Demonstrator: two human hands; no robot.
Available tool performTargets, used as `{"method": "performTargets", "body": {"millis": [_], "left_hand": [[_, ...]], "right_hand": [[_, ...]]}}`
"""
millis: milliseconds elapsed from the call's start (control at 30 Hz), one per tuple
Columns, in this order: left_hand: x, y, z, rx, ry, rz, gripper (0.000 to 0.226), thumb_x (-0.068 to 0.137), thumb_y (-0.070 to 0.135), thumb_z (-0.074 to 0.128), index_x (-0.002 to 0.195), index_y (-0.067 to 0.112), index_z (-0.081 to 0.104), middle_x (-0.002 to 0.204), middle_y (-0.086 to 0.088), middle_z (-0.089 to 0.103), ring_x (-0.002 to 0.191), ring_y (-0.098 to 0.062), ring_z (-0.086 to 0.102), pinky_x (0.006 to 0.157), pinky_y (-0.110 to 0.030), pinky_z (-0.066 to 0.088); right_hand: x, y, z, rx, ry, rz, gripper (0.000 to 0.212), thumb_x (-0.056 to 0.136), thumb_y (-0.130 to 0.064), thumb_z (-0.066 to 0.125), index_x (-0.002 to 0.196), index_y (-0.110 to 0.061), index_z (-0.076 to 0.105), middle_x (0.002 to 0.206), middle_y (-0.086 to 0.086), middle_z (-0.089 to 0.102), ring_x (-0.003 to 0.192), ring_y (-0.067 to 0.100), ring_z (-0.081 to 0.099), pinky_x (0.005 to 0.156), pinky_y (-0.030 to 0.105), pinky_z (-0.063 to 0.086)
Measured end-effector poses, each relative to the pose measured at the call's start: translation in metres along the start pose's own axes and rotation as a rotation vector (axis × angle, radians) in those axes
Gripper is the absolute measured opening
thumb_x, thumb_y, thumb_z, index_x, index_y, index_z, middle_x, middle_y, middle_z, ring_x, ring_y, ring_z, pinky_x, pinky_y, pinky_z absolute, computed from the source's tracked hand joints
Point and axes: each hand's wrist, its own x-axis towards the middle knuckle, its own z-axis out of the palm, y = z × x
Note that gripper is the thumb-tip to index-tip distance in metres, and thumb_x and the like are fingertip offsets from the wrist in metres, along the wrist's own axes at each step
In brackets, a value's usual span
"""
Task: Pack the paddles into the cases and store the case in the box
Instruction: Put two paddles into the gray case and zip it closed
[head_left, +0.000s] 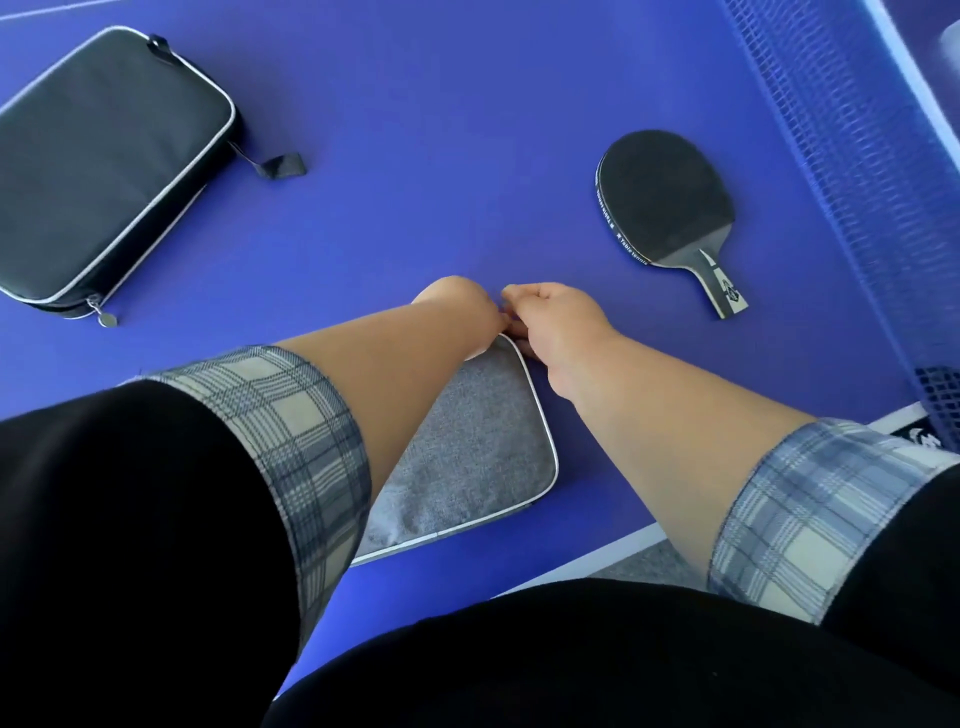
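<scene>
Clearly both hands meet at the far corner of the grey case (467, 457), which lies flat on the surface (415, 156) right in front of the person. The right hand (556, 322) is curled into a pinch at the case's white-piped edge. What it grips is too small to see, but I judge it to be the zip pull. The left hand (457, 306) sits at the same corner, its fingers hidden behind the wrist, so I cannot tell whether it grasps or only presses. The paddle (660, 197) lies black face up to the right, well apart from the grey case and near the net (857, 182). A black case (104, 166) rests far left. No box is in view.

The step in hand looks like working the grey case's zip; opening or closing cannot be read. To do it well, the left hand should pin the corner flat so the fabric is taut. The right should draw the pull along the curve in line with the teeth, slowing at the bend where a slider tends to snag. Pulling upward would lift the soft case rather than move the zip.
</scene>
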Motion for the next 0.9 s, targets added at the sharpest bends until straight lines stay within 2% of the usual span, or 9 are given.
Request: {"method": "performTargets", "body": {"millis": [100, 167, 267, 367, 500, 600, 733, 800, 900], "left_hand": [[0.004, -0.005, 0.003, 0.239, 0.037, 0.084, 0.061, 0.098, 0.009, 0.047, 0.15, 0.033, 0.028, 0.139, 0.003, 0.05, 0.127, -0.024, 0.047, 0.089, -0.035, 0.05], [0.003, -0.008, 0.004, 0.282, 0.038, 0.103, 0.06, 0.099, 0.012, 0.048, 0.149, 0.035, 0.027, 0.142, 0.004, 0.048, 0.128, -0.022, 0.046, 0.09, -0.034, 0.05], [0.003, -0.01, 0.008, 0.252, 0.017, 0.074, 0.052, 0.095, 0.015, 0.055, 0.14, 0.037, 0.041, 0.13, 0.0, 0.059, 0.111, -0.021, 0.055, 0.073, -0.029, 0.049], [0.003, -0.012, 0.007, 0.361, 0.009, 0.058, 0.076, 0.092, 0.005, 0.051, 0.152, 0.035, 0.017, 0.119, -0.001, 0.058, 0.109, -0.024, 0.055, 0.069, -0.032, 0.049], [-0.004, -0.033, 0.004, 0.305, -0.039, -0.037, 0.061, 0.096, 0.009, 0.041, 0.15, 0.031, 0.024, 0.082, -0.002, 0.048, 0.071, -0.022, 0.047, 0.05, -0.031, 0.038], [-0.018, -0.053, 0.013, 0.358, -0.023, -0.101, 0.057, 0.095, 0.006, 0.038, 0.149, 0.024, 0.029, 0.076, -0.003, 0.042, 0.067, -0.023, 0.042, 0.051, -0.032, 0.037], [-0.031, -0.078, 0.023, 0.364, -0.021, -0.165, 0.057, 0.094, 0.003, 0.039, 0.148, 0.019, 0.03, 0.089, -0.007, 0.051, 0.09, -0.029, 0.052, 0.06, -0.034, 0.043], [-0.036, -0.082, 0.026, 0.339, -0.01, -0.177, 0.064, 0.096, 0.004, 0.038, 0.154, 0.022, 0.018, 0.116, -0.011, 0.056, 0.109, -0.031, 0.053, 0.069, -0.035, 0.047], [-0.038, -0.084, 0.029, 0.283, 0.031, -0.188, 0.064, 0.098, 0.01, 0.042, 0.155, 0.027, 0.016, 0.129, -0.011, 0.052, 0.119, -0.03, 0.05, 0.077, -0.035, 0.05]], "right_hand": [[-0.017, 0.014, -0.003, -0.302, 0.045, -0.098, 0.04, 0.088, -0.04, 0.051, 0.055, -0.018, 0.049, 0.049, -0.006, 0.045, 0.052, 0.021, 0.038, 0.053, 0.031, 0.033], [-0.033, 0.028, 0.001, -0.435, 0.05, -0.157, 0.043, 0.091, -0.047, 0.055, 0.063, -0.015, 0.058, 0.052, 0.0, 0.057, 0.052, 0.026, 0.048, 0.051, 0.036, 0.037], [-0.04, 0.04, 0.009, -0.422, 0.114, -0.183, 0.027, 0.095, -0.043, 0.057, 0.079, -0.021, 0.058, 0.078, -0.004, 0.062, 0.063, 0.013, 0.056, 0.05, 0.028, 0.037], [-0.033, 0.038, 0.011, -0.419, 0.15, -0.181, 0.023, 0.098, -0.037, 0.056, 0.08, -0.022, 0.055, 0.076, -0.009, 0.056, 0.06, 0.004, 0.049, 0.048, 0.022, 0.03], [-0.025, 0.037, 0.004, -0.368, 0.189, -0.143, 0.026, 0.098, -0.038, 0.055, 0.077, -0.024, 0.052, 0.073, -0.007, 0.057, 0.062, 0.009, 0.052, 0.052, 0.028, 0.037], [-0.02, 0.034, -0.013, -0.391, 0.258, -0.124, 0.023, 0.098, -0.039, 0.054, 0.084, -0.021, 0.056, 0.074, -0.009, 0.055, 0.065, 0.009, 0.051, 0.053, 0.029, 0.035], [-0.02, 0.026, -0.027, -0.478, 0.375, -0.137, 0.02, 0.099, -0.03, 0.053, 0.095, -0.013, 0.063, 0.094, 0.001, 0.063, 0.086, 0.026, 0.06, 0.066, 0.034, 0.046], [-0.029, 0.017, -0.013, -0.634, 0.429, -0.354, 0.017, 0.097, -0.025, 0.058, 0.111, -0.018, 0.065, 0.122, 0.002, 0.06, 0.111, 0.026, 0.055, 0.089, 0.041, 0.046], [-0.049, 0.004, 0.036, -0.806, 0.175, -0.795, 0.035, 0.094, -0.027, 0.061, 0.127, -0.018, 0.061, 0.138, 0.003, 0.057, 0.131, 0.026, 0.048, 0.11, 0.048, 0.033]]}}
